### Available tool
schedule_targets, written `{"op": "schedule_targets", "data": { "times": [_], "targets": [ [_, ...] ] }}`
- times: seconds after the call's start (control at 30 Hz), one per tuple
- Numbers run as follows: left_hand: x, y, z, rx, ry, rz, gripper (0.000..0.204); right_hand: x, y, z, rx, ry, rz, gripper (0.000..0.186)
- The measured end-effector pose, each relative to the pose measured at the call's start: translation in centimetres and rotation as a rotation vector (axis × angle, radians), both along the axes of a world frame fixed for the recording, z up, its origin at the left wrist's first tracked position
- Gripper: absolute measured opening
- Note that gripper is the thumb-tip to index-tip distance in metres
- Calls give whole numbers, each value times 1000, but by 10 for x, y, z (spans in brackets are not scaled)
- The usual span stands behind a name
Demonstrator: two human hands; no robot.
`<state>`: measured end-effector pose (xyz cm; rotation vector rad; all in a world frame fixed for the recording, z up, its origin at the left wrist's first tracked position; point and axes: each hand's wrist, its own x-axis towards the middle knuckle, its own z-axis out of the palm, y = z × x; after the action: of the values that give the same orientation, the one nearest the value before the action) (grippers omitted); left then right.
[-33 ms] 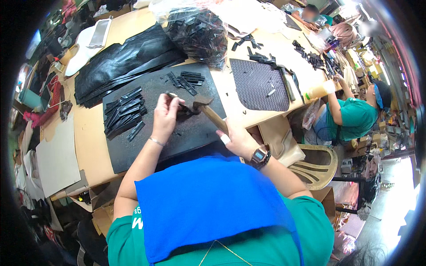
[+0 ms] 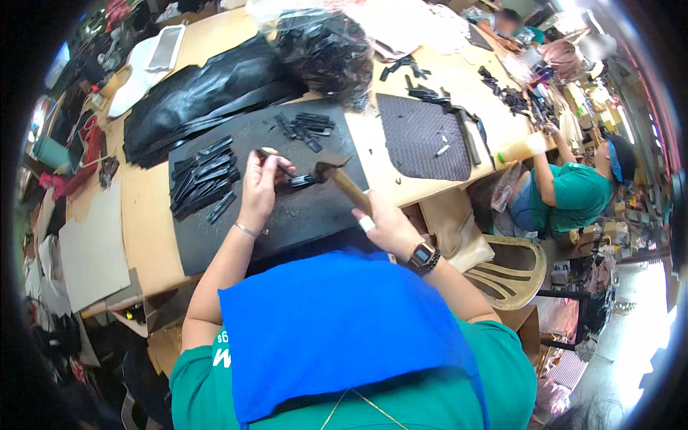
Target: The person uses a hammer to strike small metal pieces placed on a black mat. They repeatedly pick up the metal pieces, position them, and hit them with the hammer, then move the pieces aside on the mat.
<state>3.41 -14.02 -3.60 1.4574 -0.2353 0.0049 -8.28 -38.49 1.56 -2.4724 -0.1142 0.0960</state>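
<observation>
From my remote seat, I see the right hand (image 2: 390, 226) grasping a brown-handled hammer (image 2: 350, 192), its head beside a glossy, flat black strip (image 2: 302, 180) on the dark mat (image 2: 308, 215); contact is unclear to me. The left hand (image 2: 259, 183) pinches a slim dark piece (image 2: 287, 172) near that strip. White lettering (image 2: 222, 357) marks the green shirt (image 2: 494, 373).
</observation>
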Motion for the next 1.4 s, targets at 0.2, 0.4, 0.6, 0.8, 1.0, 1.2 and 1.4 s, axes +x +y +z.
{"op": "schedule_targets", "data": {
  "times": [0.2,0.4,0.6,0.8,1.0,1.2,1.4],
  "targets": [
    [-28,107,9,312,-85,264,16,0,-16,-6,144,7,-32,35],
    [-70,156,5,1021,-318,461,31,-5,-31,37,53,249,15,35],
    [-68,133,23,1073,-170,412,29,-4,-24,41,-172,192,141,33],
    [-41,61,34,923,-448,121,21,-7,-22,36,-51,209,119,34],
    [-7,-4,16,1091,-652,-87,18,-14,-24,22,-8,80,-24,35],
    [-4,-10,15,1236,-729,-165,15,-5,-4,27,-212,110,-17,33],
    [0,-20,15,1324,-673,-207,18,-7,-7,15,-184,77,-12,33]
  ]
}}
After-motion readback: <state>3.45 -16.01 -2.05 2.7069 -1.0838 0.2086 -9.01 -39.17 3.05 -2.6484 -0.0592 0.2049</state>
